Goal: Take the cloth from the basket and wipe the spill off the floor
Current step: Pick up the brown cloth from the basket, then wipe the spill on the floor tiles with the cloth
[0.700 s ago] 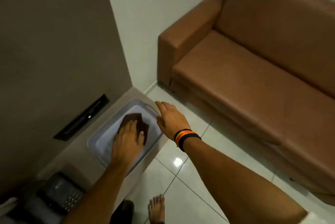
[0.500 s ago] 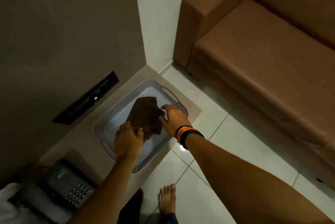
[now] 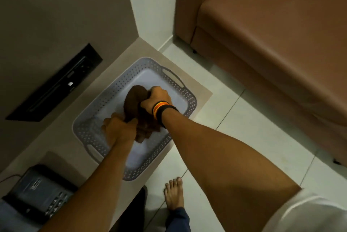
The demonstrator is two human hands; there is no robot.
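1. Since the earlier frames both hands have closed on the cloth [image 3: 134, 100]: it lay flat under the left palm, then was pinched up by one edge, and now it is bunched into a dark brown wad between the two fists.
2. Right hand [image 3: 156, 99], the one with the striped wristband [image 3: 163, 110], is clenched around the upper part of the cloth; a rounded fold bulges out past its knuckles on the far side.
3. Left hand [image 3: 120, 128] is clenched on the lower part, with loose folds hanging just beside its thumb. Motion blur softens this hand, so the exact finger placement is hard to read.
4. Gathering it with two hands looks deliberate: a crumpled cloth lifts out in one piece, with no corner trailing on the perforated rim.
5. The cloth is above the pale floor of the grey basket [image 3: 93, 119], inside its walls. Whether its lowest folds touch the bottom, I cannot tell.
6. The basket sits at the corner end of a beige surface [image 3: 199, 93] against the wall, so it stays put while being emptied; a dark desk phone [image 3: 37, 192] sits on the same surface, well apart from it.
7. The view has also tipped further downward than before, showing more of the tiled floor [image 3: 234, 119] beside a brown sofa [image 3: 272, 34]. No spill is visible on the tiles in view, so the wiping is not yet begun.
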